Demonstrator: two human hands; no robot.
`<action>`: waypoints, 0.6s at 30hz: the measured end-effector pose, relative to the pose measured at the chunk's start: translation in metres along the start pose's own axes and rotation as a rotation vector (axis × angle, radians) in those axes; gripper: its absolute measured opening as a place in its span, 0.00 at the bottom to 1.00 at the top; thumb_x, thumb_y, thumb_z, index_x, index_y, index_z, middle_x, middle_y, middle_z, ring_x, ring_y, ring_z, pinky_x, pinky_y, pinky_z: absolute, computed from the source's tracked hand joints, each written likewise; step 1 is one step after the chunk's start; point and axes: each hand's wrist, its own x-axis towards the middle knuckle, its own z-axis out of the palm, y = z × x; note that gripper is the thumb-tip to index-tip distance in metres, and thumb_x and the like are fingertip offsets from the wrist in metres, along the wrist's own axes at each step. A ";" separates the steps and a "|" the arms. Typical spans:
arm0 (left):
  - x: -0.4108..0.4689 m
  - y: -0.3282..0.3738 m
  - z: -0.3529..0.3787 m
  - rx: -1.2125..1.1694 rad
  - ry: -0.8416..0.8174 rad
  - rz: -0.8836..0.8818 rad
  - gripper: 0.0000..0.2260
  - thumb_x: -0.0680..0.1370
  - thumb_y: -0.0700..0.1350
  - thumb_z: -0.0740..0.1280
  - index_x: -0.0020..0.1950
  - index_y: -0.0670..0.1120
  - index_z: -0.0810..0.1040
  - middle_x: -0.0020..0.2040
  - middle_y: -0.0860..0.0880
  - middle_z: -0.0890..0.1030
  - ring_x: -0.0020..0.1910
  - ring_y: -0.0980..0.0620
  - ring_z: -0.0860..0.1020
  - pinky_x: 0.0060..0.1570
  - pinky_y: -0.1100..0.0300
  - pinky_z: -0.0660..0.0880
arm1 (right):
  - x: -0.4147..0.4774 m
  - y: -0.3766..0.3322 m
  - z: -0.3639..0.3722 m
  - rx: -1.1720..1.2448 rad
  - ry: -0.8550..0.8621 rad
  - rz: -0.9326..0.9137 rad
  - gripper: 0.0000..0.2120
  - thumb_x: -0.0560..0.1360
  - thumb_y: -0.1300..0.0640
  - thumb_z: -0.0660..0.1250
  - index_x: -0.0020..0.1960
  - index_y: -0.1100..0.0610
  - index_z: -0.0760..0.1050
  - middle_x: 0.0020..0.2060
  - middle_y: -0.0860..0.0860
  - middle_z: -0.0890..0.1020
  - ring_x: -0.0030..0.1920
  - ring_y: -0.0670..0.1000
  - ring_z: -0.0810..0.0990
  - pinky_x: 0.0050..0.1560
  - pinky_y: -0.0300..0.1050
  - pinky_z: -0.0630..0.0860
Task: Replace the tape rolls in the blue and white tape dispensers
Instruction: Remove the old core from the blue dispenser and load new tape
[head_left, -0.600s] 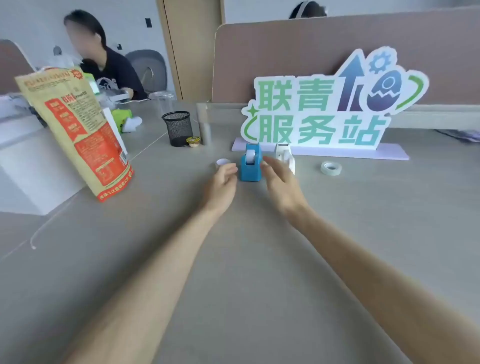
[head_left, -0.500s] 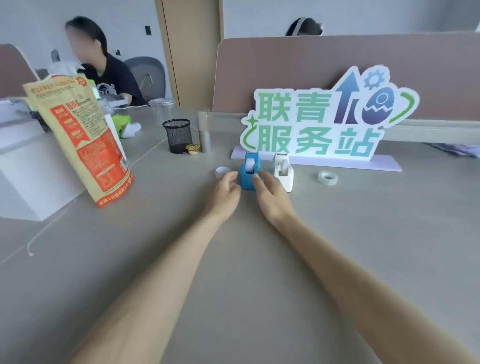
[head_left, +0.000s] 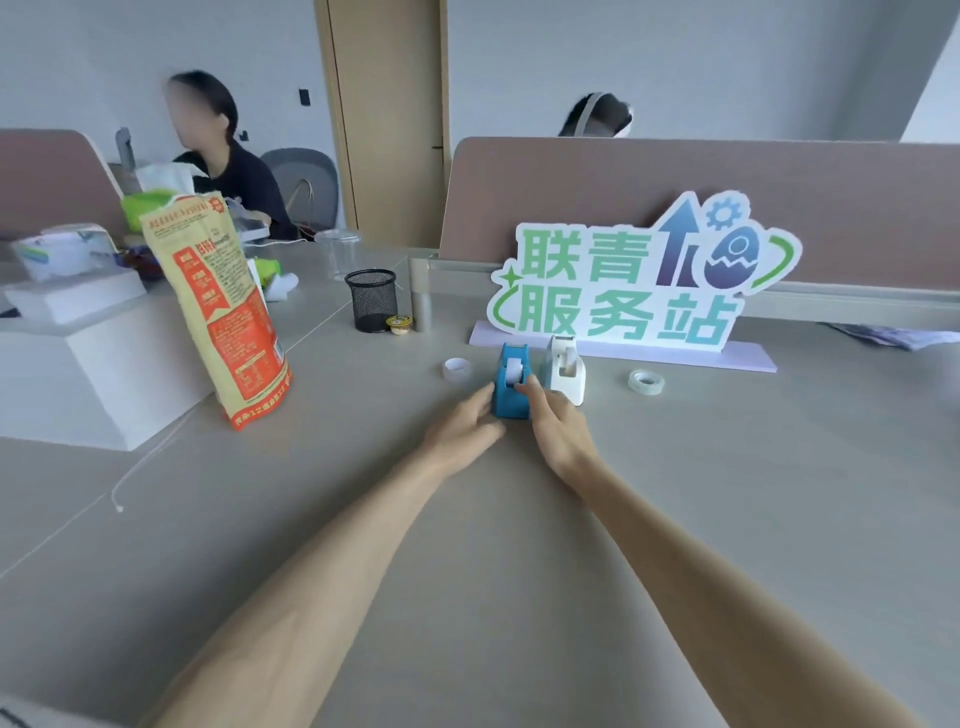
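The blue tape dispenser (head_left: 511, 383) stands on the grey desk with a white roll in its top. My left hand (head_left: 464, 427) touches its left side and my right hand (head_left: 556, 423) its right side, a finger reaching up near the roll. The white tape dispenser (head_left: 565, 369) stands right beside it, partly behind my right fingers. A loose white tape roll (head_left: 456, 369) lies to the left and a clear tape roll (head_left: 645, 381) lies to the right.
A green and white sign (head_left: 636, 280) stands behind the dispensers against a brown partition. A black mesh cup (head_left: 371, 299), an orange-red bag (head_left: 223, 312) and white boxes (head_left: 78, 358) are on the left. A person sits at the far left.
Both hands have closed in onto the sides of the blue dispenser. The camera has tilted up, so the desk things sit lower in view.
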 end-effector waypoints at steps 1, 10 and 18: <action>-0.012 0.004 0.001 -0.015 -0.025 0.004 0.30 0.70 0.40 0.59 0.63 0.71 0.69 0.61 0.71 0.76 0.65 0.64 0.73 0.70 0.52 0.67 | -0.009 0.003 -0.004 -0.027 -0.011 0.000 0.27 0.82 0.42 0.47 0.61 0.57 0.77 0.60 0.55 0.77 0.53 0.50 0.70 0.54 0.42 0.63; -0.103 0.015 0.022 0.052 -0.090 0.005 0.36 0.76 0.40 0.64 0.79 0.55 0.50 0.75 0.57 0.66 0.73 0.61 0.64 0.74 0.56 0.60 | -0.077 0.018 -0.030 -0.096 -0.062 -0.087 0.19 0.80 0.39 0.49 0.56 0.41 0.78 0.57 0.51 0.78 0.58 0.53 0.76 0.63 0.48 0.69; -0.108 0.013 0.020 0.083 0.144 0.050 0.30 0.79 0.45 0.63 0.77 0.53 0.54 0.62 0.58 0.80 0.63 0.57 0.75 0.61 0.60 0.69 | -0.085 0.024 -0.031 -0.070 0.110 -0.146 0.22 0.71 0.47 0.73 0.59 0.55 0.69 0.58 0.52 0.74 0.55 0.50 0.78 0.51 0.40 0.72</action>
